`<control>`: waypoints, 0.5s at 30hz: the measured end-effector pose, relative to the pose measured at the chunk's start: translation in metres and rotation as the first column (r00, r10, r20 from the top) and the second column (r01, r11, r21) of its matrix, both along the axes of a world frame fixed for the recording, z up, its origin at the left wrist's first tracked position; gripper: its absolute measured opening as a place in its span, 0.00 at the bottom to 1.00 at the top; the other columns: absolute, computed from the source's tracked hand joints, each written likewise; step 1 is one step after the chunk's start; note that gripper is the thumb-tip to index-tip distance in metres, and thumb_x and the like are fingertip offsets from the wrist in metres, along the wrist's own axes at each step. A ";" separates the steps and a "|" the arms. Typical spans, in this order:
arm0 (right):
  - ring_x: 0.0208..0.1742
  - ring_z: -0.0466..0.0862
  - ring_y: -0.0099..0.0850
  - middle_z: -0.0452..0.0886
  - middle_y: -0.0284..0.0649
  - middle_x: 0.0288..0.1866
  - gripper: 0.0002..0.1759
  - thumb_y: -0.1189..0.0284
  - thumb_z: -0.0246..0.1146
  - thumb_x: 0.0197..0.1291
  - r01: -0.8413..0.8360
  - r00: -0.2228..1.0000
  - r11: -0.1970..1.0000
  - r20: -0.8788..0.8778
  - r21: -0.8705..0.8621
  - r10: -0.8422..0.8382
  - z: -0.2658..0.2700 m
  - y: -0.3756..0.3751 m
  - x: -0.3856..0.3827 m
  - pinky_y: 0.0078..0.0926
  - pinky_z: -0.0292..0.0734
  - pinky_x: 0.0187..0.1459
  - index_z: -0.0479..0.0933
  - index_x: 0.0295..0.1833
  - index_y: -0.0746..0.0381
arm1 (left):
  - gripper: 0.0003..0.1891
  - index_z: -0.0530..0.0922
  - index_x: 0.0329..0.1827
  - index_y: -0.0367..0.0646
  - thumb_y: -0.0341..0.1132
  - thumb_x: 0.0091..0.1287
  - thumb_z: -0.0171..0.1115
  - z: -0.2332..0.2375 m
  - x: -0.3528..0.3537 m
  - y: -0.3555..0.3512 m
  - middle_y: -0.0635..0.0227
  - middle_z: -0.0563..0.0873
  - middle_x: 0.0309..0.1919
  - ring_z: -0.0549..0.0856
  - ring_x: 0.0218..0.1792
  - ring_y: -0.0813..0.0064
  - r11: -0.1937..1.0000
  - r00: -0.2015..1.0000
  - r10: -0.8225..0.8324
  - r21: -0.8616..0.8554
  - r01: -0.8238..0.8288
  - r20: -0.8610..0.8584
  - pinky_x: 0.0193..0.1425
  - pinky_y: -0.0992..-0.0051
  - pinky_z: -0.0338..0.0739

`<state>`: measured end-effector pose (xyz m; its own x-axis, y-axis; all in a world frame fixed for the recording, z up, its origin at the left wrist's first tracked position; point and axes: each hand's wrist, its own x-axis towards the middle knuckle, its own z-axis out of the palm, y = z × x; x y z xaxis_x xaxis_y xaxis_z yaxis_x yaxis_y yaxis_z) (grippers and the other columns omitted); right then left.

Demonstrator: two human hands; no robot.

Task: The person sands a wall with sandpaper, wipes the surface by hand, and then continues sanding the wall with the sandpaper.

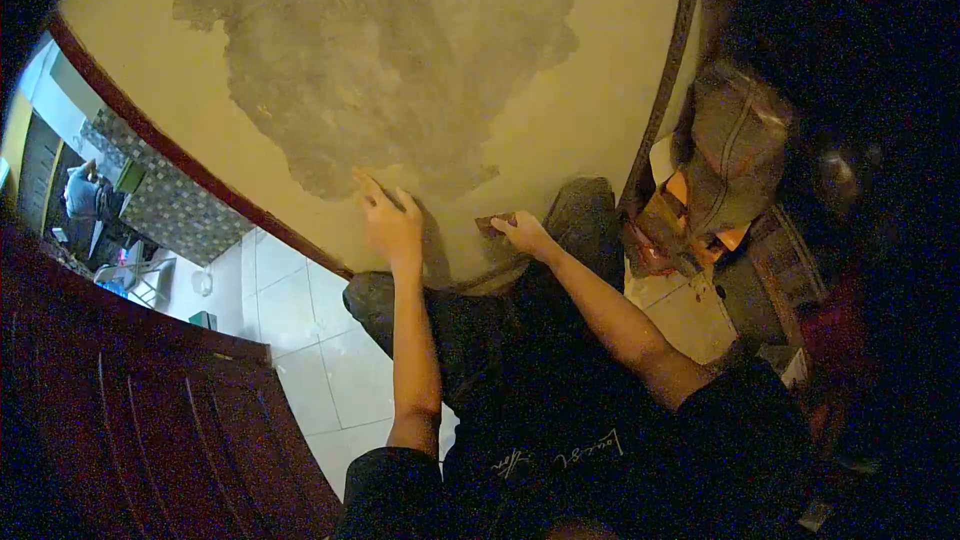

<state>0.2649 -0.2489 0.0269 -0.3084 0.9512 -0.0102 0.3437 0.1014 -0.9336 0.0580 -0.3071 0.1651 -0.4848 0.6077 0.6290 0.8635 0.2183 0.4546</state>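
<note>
In front of me is a cream wall (590, 100) with a large, ragged grey patch (380, 60) of different surface. My left hand (393, 225) is up at the patch's lower edge, fingers spread, fingertips at the wall. Lower and to the right, my right hand (525, 235) pinches a small, flat, reddish-brown piece of sandpaper (495, 225) against the cream part of the wall. Its gripped edge is hidden by my fingers.
A dark red panelled door (150, 410) stands at the left. Past the doorway, a person (85, 190) bends near a mosaic-tiled wall (190, 200). A bulky grey bag (740, 140) sits at the right, among clutter in shadow. Pale tiles (310, 340) cover the floor.
</note>
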 end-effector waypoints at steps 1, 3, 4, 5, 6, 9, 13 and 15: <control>0.29 0.82 0.33 0.85 0.45 0.30 0.26 0.51 0.64 0.61 -0.025 0.999 1.000 -0.042 0.010 0.025 -0.020 0.010 -0.002 0.34 0.75 0.34 0.82 0.39 0.68 | 0.44 0.45 0.79 0.43 0.38 0.63 0.59 0.000 0.001 -0.002 0.37 0.69 0.65 0.74 0.60 0.39 1.000 1.000 0.007 0.000 -0.007 0.000 0.63 0.55 0.72; 0.29 0.82 0.33 0.85 0.45 0.30 0.25 0.52 0.63 0.62 -0.053 0.995 0.998 -0.088 0.027 0.056 -0.017 0.009 -0.003 0.34 0.76 0.35 0.83 0.39 0.67 | 0.43 0.46 0.79 0.42 0.37 0.63 0.59 0.001 0.005 -0.006 0.39 0.66 0.69 0.71 0.63 0.39 0.990 0.998 0.018 -0.139 -0.010 0.056 0.65 0.56 0.70; 0.29 0.82 0.33 0.85 0.44 0.31 0.24 0.53 0.63 0.62 -0.055 0.998 0.996 -0.024 0.074 0.057 0.009 -0.004 0.002 0.34 0.76 0.35 0.83 0.41 0.67 | 0.43 0.46 0.79 0.42 0.37 0.63 0.59 -0.004 0.002 -0.007 0.39 0.66 0.69 0.71 0.63 0.39 0.991 0.998 0.020 -0.134 -0.013 0.053 0.65 0.56 0.70; 0.29 0.82 0.32 0.85 0.43 0.31 0.23 0.55 0.63 0.63 -0.056 0.998 0.991 0.040 0.119 0.052 0.024 -0.011 0.004 0.33 0.76 0.35 0.83 0.43 0.68 | 0.43 0.49 0.79 0.43 0.36 0.62 0.60 -0.017 -0.002 -0.004 0.40 0.68 0.67 0.73 0.62 0.41 1.000 0.998 -0.014 0.015 0.015 -0.060 0.63 0.57 0.72; 0.29 0.82 0.32 0.85 0.43 0.31 0.23 0.55 0.63 0.63 -0.054 0.998 0.991 0.041 0.123 0.050 0.016 -0.007 0.002 0.33 0.76 0.35 0.83 0.43 0.68 | 0.42 0.51 0.78 0.44 0.36 0.61 0.61 -0.027 -0.004 0.001 0.41 0.71 0.65 0.75 0.61 0.44 0.985 0.984 -0.033 0.160 0.061 -0.174 0.60 0.58 0.74; 0.29 0.82 0.32 0.85 0.42 0.31 0.22 0.57 0.63 0.63 -0.019 1.000 1.000 0.004 0.003 0.019 -0.032 0.014 -0.005 0.33 0.76 0.35 0.82 0.45 0.68 | 0.42 0.53 0.78 0.43 0.35 0.60 0.61 -0.042 -0.013 0.013 0.43 0.68 0.69 0.75 0.61 0.44 0.978 0.980 -0.027 0.198 0.067 -0.196 0.62 0.59 0.73; 0.28 0.81 0.29 0.85 0.41 0.30 0.23 0.56 0.63 0.63 -0.064 0.998 0.991 0.023 0.114 0.061 -0.033 0.016 -0.003 0.31 0.76 0.33 0.82 0.46 0.68 | 0.39 0.52 0.78 0.41 0.35 0.63 0.59 -0.007 0.001 0.001 0.42 0.61 0.72 0.65 0.69 0.41 0.990 0.980 -0.139 0.031 0.135 0.144 0.71 0.58 0.64; 0.27 0.81 0.29 0.84 0.41 0.29 0.23 0.56 0.63 0.63 -0.091 0.995 0.992 0.042 0.087 0.087 -0.020 0.010 -0.001 0.31 0.75 0.33 0.82 0.47 0.68 | 0.42 0.53 0.78 0.46 0.34 0.60 0.60 -0.012 -0.003 0.008 0.42 0.70 0.66 0.76 0.58 0.43 0.982 0.981 -0.023 0.179 0.059 -0.193 0.59 0.58 0.74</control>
<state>0.2636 -0.2390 0.0068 -0.3927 0.9177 0.0601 0.3645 0.2153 -0.9060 0.0547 -0.2992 0.1529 -0.3231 0.4902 0.8095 0.9442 0.1092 0.3108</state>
